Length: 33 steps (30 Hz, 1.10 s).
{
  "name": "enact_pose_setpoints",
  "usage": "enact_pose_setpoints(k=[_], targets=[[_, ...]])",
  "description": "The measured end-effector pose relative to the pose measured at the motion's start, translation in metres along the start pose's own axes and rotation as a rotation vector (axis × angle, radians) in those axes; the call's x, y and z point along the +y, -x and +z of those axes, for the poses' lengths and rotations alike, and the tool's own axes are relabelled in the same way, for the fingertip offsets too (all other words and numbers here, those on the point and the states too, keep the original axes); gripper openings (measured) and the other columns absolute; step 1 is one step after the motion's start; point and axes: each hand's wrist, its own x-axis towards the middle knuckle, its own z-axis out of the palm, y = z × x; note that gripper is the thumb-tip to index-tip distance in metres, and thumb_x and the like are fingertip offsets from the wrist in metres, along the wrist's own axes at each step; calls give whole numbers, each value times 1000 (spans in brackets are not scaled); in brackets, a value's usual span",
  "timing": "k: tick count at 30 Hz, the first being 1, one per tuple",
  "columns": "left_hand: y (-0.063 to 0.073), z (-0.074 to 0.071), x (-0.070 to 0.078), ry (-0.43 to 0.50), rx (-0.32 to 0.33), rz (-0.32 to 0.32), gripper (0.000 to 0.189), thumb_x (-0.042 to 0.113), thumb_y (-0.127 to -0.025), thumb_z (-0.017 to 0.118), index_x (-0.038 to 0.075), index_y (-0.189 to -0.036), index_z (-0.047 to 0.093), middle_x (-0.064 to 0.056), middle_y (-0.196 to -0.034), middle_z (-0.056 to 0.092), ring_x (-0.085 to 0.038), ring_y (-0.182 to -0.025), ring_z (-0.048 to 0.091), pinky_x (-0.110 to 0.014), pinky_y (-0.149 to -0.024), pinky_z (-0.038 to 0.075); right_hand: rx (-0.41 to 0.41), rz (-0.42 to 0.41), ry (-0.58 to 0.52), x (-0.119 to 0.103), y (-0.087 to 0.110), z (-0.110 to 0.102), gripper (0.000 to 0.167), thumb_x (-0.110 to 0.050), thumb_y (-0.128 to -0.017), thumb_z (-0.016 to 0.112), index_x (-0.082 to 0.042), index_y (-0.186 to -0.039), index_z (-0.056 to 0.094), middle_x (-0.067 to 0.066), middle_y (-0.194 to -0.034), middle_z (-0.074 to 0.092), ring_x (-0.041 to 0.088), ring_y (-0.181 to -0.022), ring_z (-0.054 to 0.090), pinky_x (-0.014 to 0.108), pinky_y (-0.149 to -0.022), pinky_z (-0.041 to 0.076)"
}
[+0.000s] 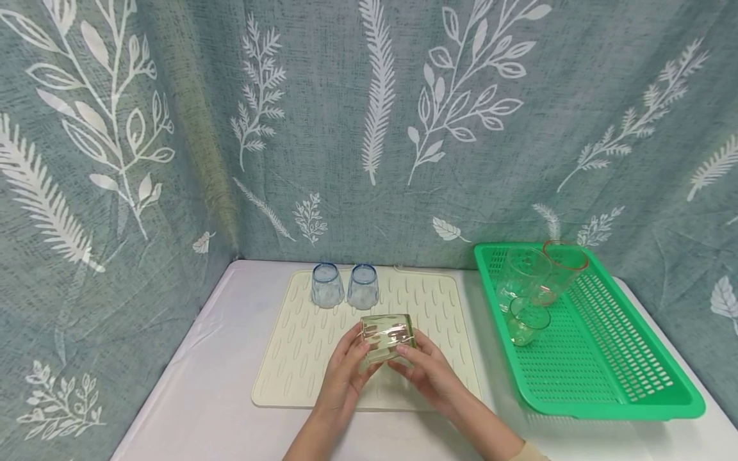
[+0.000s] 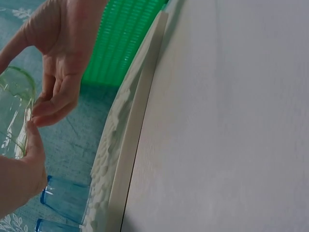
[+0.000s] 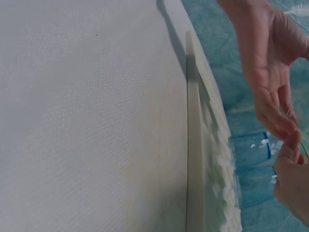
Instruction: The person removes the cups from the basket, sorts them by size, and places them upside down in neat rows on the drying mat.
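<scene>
Both hands hold a pale green-tinted drinking glass [image 1: 385, 334] on its side above the mat. My left hand [image 1: 341, 376] grips its left end, thumb on the near side. At the right end my right hand [image 1: 431, 372] holds it with thumb and fingers. In the left wrist view, the glass [image 2: 14, 108] lies at the left edge between both hands' fingertips. Only a sliver of it shows in the right wrist view. Two blue-tinted glasses [image 1: 327, 288] stand upside down, side by side, behind it on the cream drying mat [image 1: 300, 365].
A green plastic basket [image 1: 605, 410] stands on the right side of the white table [image 1: 202, 397]. In it are a clear tall glass [image 1: 519, 278], a red-rimmed glass [image 1: 562, 266] and a small yellow-green glass [image 1: 526, 326]. A leaf-patterned curtain [image 1: 334, 160] hangs behind.
</scene>
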Motion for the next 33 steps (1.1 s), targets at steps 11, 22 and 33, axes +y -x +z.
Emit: enact_pose_setpoints(k=[11,22,33], targets=[[-1,-20,7,-302,62,43,64,22,-97,58,-1,-149,29,-21,-150,34,-32,-134,40,-40,-105,42,20,-55,68,-3,-9,-6,59,-8,-92,60,4,-143,33,15,-129,49,19,-110,58,38,-98,48],[0,-80,47,-953,453,81,80,24,-92,65,2,-153,18,-29,-153,15,-48,-139,19,-63,-110,21,324,-119,303,-20,-43,-21,65,-19,-89,72,-2,-141,39,17,-126,50,21,-107,59,38,-100,47],[-4,-117,59,-936,418,-80,91,28,-94,63,-6,-153,1,-36,-153,10,-52,-141,10,-63,-112,14,519,-106,521,-30,-78,-31,70,-28,-84,76,-7,-142,42,15,-127,51,28,-114,49,45,-94,45]])
